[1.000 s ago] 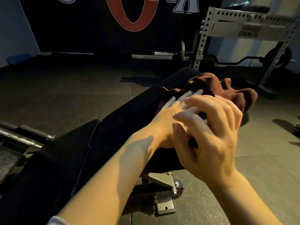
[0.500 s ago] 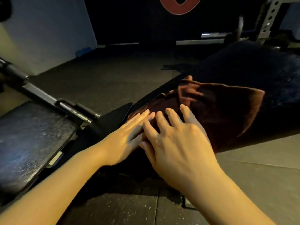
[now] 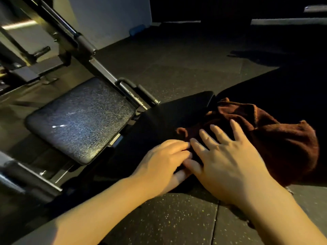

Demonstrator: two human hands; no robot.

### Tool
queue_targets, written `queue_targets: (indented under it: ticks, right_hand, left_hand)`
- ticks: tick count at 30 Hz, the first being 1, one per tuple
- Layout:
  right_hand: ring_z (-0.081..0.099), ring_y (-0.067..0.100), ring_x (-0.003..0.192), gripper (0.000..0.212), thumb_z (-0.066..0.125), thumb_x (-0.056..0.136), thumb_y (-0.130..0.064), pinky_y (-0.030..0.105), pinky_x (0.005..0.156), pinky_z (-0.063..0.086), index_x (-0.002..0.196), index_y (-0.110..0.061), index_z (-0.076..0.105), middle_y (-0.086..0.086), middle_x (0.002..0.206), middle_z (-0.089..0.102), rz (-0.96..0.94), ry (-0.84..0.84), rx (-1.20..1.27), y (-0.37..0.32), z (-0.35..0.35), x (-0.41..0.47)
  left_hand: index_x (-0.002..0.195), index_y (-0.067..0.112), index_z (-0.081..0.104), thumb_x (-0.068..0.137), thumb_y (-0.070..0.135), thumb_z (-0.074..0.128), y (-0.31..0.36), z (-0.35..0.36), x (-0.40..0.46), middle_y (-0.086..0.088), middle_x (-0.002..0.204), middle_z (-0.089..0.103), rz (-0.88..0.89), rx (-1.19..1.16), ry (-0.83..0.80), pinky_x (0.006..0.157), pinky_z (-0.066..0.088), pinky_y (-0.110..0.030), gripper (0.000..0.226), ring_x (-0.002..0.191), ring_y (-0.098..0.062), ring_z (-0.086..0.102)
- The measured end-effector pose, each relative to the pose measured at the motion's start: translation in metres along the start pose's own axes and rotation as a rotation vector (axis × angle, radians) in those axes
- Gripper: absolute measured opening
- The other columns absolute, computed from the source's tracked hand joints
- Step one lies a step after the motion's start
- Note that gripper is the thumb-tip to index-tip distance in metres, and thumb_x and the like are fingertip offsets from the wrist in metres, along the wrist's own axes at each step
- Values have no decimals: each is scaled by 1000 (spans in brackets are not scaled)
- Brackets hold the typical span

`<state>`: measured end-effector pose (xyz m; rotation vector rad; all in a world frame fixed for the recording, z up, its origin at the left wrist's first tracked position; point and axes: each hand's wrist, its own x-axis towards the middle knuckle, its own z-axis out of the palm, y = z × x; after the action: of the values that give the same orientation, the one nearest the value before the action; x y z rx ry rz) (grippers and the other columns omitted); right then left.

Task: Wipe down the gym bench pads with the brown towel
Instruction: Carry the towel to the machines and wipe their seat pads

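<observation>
**A:** What are the fingers doing?

**B:** The right hand (image 3: pixel 228 167) lies flat with fingers straight and spread, pressing on the near edge of the brown towel (image 3: pixel 276 138). The left hand (image 3: pixel 159 167) sits just beside it, fingers together and slightly bent, their tips meeting the towel's edge.

**A:** And where is the towel?

**B:** Bunched on the long black bench pad (image 3: pixel 178 112), right of the textured seat pad (image 3: pixel 81 119). Speckled rubber floor (image 3: pixel 168 221) lies beneath the forearms.
</observation>
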<state>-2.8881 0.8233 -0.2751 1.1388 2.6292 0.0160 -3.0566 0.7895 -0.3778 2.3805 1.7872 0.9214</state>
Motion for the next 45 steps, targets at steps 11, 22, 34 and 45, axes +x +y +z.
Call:
queue_targets:
  ticks: [11, 22, 34, 45]
  right_hand:
    - [-14, 12, 150, 61, -1, 95, -66, 61, 111, -21, 153, -46, -5, -10, 164, -12, -26, -110, 104, -119, 47, 98]
    - [-21, 21, 149, 98, -5, 67, -86, 65, 110, -20, 155, -42, -2, 3, 164, -14, -28, -235, -61, -224, 88, 206]
    - [-28, 40, 144, 84, 10, 87, -80, 66, 113, -13, 155, -35, -7, 14, 160, -27, 319, -100, -103, -280, 119, 257]
    - [51, 22, 121, 35, 31, 103, -41, 54, 116, 23, 108, -18, 57, 3, 118, 62, 268, 370, 473, -304, 122, 261]
  left_hand:
    - [115, 36, 71, 85, 63, 55, -144, -108, -49, 20, 122, 65, -74, 49, -569, 98, 47, -31, 43, 116, 2, 56]
    - [84, 25, 73, 81, 52, 40, -271, -151, -188, 10, 80, 69, -205, 380, -308, 62, 54, -37, 43, 70, -19, 69]
    - [84, 27, 74, 92, 45, 43, -290, -143, -240, 15, 74, 69, -393, 179, -7, 54, 37, -23, 37, 59, -11, 64]
    - [96, 27, 73, 93, 46, 42, -293, -139, -240, 15, 81, 70, -394, 126, -49, 53, 36, -22, 36, 65, -10, 66]
